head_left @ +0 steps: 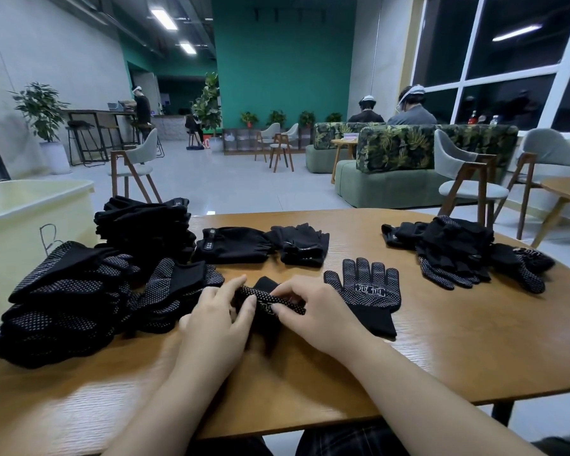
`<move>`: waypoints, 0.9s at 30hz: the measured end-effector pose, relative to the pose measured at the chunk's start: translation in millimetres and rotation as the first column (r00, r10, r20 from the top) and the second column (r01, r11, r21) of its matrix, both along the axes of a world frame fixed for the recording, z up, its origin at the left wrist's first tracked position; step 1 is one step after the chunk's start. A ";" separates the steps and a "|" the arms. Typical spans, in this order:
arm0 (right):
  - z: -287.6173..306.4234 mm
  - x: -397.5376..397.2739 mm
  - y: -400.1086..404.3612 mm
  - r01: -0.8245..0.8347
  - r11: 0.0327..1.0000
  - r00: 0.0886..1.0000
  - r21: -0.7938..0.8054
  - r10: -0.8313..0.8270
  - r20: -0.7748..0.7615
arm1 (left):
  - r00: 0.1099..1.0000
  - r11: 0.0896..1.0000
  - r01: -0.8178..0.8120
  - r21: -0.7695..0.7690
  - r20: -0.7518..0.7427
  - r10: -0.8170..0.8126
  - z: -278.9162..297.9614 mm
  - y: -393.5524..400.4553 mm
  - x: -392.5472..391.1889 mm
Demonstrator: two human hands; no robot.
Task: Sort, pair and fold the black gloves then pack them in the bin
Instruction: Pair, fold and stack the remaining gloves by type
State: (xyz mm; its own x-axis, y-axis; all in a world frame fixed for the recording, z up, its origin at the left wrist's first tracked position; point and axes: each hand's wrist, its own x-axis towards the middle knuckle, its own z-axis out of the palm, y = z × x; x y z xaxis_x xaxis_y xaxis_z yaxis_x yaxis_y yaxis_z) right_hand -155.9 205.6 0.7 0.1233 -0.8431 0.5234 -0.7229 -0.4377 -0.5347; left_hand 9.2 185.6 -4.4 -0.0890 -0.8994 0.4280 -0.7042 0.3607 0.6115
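Halfway-ish: stacks built, bin (30, 205) not visibly packed

My left hand (218, 319) and right hand (313, 311) both pinch one dotted glove (270, 299) mid-fold; loose pile (458, 251) waits on the worktop (441, 350).

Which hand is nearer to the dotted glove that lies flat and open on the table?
The right hand. It is just beside the flat dotted glove, on its left. The left hand is farther away, beyond the folded glove that both hands pinch.

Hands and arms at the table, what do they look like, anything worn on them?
Both the left hand and right hand are bare: no gloves, rings, watch or bracelets visible. The forearms are uncovered as far as the frame shows, no sleeves. Fingernails look short and unpainted.
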 end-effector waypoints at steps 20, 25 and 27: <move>32.0 17.9 -21.9 -0.118 0.974 0.990 0.194 0.131 -0.054 | 0.917 0.947 0.322 0.005 -0.251 -0.310 24.5 -12.3 39.7; 42.5 34.2 -27.0 -0.138 0.948 0.987 0.287 0.157 -0.044 | 0.884 0.900 0.430 0.068 -0.231 -0.406 32.4 -7.0 47.3; 43.3 38.2 -30.3 -0.123 0.963 0.987 0.242 0.144 -0.073 | 0.878 0.898 0.438 0.053 -0.243 -0.413 32.3 -5.7 49.6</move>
